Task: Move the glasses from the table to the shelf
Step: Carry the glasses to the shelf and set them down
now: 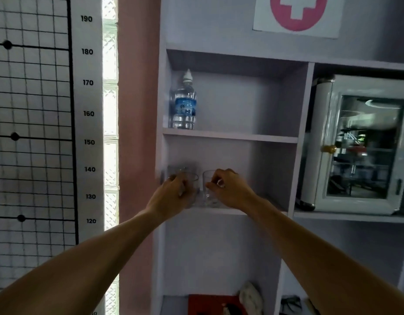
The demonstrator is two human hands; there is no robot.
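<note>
Furthest left we saw a wire grid panel (pixel 30 123), and beside it a height scale (pixel 88 114) printed with numbers from 120 up to 190. Next came the pale shelf unit (pixel 230 135), with a water bottle (pixel 184 103) standing upright at the left of its upper compartment. In the compartment below, our left hand (pixel 171 196) had its fingers (pixel 173 179) curled round a clear glass (pixel 192 180) at the shelf's left end; motion blur kept us from telling whether the glass's base touched the board. Just beside it, our right hand (pixel 233 189) pinched the rim of a second glass (pixel 208 187), which stood on the same shelf. Above hung a red cross sign (pixel 297 14). Furthest right, a small white cabinet (pixel 360 144) with a glass door sat in the neighbouring compartment.
</note>
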